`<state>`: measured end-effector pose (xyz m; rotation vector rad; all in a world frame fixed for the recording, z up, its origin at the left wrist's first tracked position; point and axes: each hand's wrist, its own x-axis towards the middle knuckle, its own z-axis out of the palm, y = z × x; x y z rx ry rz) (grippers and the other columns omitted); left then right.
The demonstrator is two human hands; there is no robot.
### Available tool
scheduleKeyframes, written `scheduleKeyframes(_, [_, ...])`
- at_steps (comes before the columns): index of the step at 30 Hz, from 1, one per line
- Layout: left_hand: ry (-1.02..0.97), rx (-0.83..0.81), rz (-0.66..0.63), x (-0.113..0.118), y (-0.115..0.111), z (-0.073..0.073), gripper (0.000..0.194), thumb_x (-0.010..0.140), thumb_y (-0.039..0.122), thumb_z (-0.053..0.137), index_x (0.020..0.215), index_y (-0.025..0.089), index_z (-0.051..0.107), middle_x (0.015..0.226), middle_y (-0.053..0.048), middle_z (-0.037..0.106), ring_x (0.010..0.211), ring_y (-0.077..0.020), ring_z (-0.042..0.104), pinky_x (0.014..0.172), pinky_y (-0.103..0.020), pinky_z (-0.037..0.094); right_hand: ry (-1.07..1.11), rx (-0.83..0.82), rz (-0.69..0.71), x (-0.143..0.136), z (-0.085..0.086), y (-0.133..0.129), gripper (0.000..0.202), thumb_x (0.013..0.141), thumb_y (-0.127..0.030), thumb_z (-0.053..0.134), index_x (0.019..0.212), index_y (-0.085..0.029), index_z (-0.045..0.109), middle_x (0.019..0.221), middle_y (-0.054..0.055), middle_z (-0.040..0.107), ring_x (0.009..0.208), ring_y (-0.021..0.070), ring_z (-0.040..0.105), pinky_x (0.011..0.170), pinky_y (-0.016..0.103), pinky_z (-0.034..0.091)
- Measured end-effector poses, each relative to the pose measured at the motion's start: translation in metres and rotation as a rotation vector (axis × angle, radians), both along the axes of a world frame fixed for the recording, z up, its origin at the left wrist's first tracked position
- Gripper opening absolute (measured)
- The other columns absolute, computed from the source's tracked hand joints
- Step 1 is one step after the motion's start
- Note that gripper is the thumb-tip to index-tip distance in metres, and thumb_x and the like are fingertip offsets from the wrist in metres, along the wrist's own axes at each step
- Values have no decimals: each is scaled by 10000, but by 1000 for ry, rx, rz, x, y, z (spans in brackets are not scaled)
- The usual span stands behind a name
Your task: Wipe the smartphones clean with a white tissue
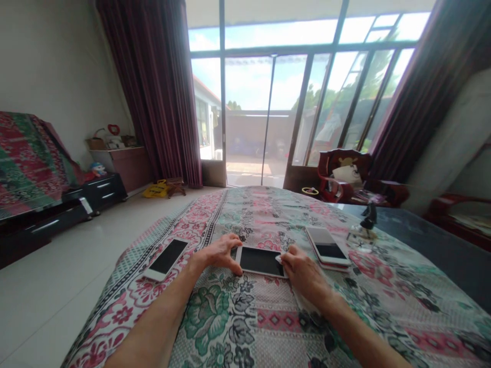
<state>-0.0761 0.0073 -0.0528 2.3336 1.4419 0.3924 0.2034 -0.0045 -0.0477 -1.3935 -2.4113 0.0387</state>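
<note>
A white smartphone [261, 261] with a dark screen lies sideways on the flowered tablecloth in front of me. My left hand [222, 253] grips its left end, with thumb and fingers at opposite edges. At the right end, the bent fingers of my right hand [303, 268] pinch a small white cloth [279, 258] against the screen; most of the cloth is hidden by the hand. Another white phone [169, 258] rests face up to the left of my left forearm. Beyond my right hand sits a white device [330, 248], apparently stacked on another one.
The patterned tablecloth [210, 312] covers the table. To the right stand a small dark figure [369, 217] and a dark tabletop [418, 245]. Farther off are a wooden chair [345, 174], glass doors [264, 122], a yellow bag [155, 189] and a low black cabinet [103, 193].
</note>
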Motion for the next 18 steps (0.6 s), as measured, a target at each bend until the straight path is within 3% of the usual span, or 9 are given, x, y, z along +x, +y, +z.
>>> scheduleKeyframes(8, [-22, -53, 52, -1, 0, -4, 836, 474, 516, 805, 1218, 238, 544, 1346, -57, 429, 1252, -259, 408, 1057, -308, 337, 17, 7, -20, 0, -8, -15, 274, 917, -213, 410, 761, -182, 633, 885, 56, 562, 736, 122, 549, 669, 218, 392])
scheduleKeyframes(14, [-1, -151, 137, 3, -5, 4, 888, 504, 479, 786, 1310, 283, 469, 1436, -41, 335, 1319, -271, 332, 1084, -306, 296, 78, 68, -39, 1, -17, -17, 249, 920, -211, 410, 795, -191, 624, 907, 54, 561, 771, 130, 557, 682, 217, 398])
scheduleKeyframes(18, [21, -127, 152, 7, -8, 5, 850, 513, 446, 777, 1292, 270, 488, 1416, -45, 383, 1318, -285, 337, 1066, -321, 323, 68, 90, -56, 0, -17, -20, 227, 913, -204, 429, 809, -194, 631, 908, 54, 568, 781, 137, 563, 667, 219, 391])
